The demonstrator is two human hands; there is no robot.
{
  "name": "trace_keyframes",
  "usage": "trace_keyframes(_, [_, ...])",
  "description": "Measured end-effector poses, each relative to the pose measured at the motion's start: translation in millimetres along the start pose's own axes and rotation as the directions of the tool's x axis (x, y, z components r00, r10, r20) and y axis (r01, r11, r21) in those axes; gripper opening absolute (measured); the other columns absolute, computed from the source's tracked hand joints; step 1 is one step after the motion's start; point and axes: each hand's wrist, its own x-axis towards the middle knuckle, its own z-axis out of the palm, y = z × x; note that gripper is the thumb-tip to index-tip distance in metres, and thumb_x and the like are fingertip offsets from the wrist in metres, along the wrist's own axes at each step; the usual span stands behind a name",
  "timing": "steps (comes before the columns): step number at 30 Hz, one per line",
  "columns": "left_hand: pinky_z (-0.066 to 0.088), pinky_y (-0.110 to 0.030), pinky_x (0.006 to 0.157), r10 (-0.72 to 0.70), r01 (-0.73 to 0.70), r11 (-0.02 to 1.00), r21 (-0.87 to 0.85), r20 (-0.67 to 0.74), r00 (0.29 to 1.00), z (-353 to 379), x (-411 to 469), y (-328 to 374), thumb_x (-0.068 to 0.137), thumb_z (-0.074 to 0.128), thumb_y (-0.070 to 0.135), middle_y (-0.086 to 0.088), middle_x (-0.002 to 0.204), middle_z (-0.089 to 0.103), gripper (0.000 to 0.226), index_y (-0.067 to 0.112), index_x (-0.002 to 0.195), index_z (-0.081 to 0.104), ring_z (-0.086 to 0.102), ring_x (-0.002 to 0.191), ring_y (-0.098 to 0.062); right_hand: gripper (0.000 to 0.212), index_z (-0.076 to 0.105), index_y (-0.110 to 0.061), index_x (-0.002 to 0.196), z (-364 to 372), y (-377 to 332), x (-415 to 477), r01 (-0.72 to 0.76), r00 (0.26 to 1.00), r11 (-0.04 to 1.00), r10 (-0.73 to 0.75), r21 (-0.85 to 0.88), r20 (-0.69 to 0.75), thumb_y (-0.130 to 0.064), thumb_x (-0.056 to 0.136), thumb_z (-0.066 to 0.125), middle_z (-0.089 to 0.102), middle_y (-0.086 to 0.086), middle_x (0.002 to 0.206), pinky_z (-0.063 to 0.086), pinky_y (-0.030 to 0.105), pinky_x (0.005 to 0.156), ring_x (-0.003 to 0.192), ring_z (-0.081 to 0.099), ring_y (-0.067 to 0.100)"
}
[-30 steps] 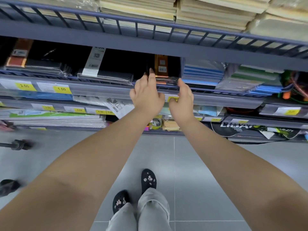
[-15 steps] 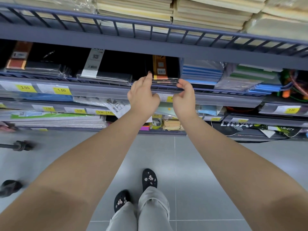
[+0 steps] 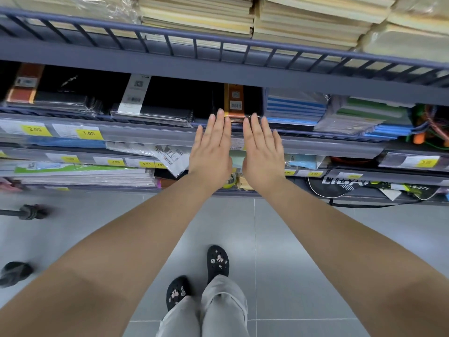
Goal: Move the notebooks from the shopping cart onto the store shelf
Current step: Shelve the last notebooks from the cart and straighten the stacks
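Grey shelf [image 3: 170, 138] ahead: the notebooks [image 3: 233, 110] lie stacked on it, long axis running back into the shelf, just beyond both sets of fingertips. Left hand [image 3: 211, 152] and right hand [image 3: 263, 152] are flat, splayed, holding nothing (equally near); no cart shows.

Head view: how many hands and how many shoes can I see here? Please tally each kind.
Hands: 2, the left hand and the right hand, both flat, open and empty
Shoes: 2, both black, the left shoe and the right shoe
Total: 4
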Motion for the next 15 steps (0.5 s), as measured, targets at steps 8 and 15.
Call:
trace_keyframes(8, [-0.014,-0.041,0.115,0.055,-0.061,0.992,0.114,0.048,0.997,-4,1,-8,0.093,0.035,0.018,-0.011,0.158,-0.021,0.075,0.007,0.149,-0.015,-0.017,0.146,-0.025,0.081,-0.016,-0.014,0.149,-4,-5,-1,-0.020,0.990,0.997,0.031,-0.079,0.138,-0.014,0.091,0.041,-0.019,0.004,0.158,-0.009,0.041,0.116,0.145,-0.018,0.022])
trace_keyframes(15, [-0.010,-0.032,0.117,0.059,-0.055,0.996,-0.064,0.069,0.996,-31,-37,-36,0.090,0.038,0.012,-0.006,0.160,-0.008,0.074,0.010,0.151,-0.003,-0.009,0.148,-0.020,0.078,-0.005,-0.014,0.151,-30,-26,-1,-0.005,0.987,0.998,-0.005,0.060,0.160,-0.015,0.089,0.043,-0.007,0.003,0.160,-0.007,0.038,0.117,0.147,-0.009,0.019])
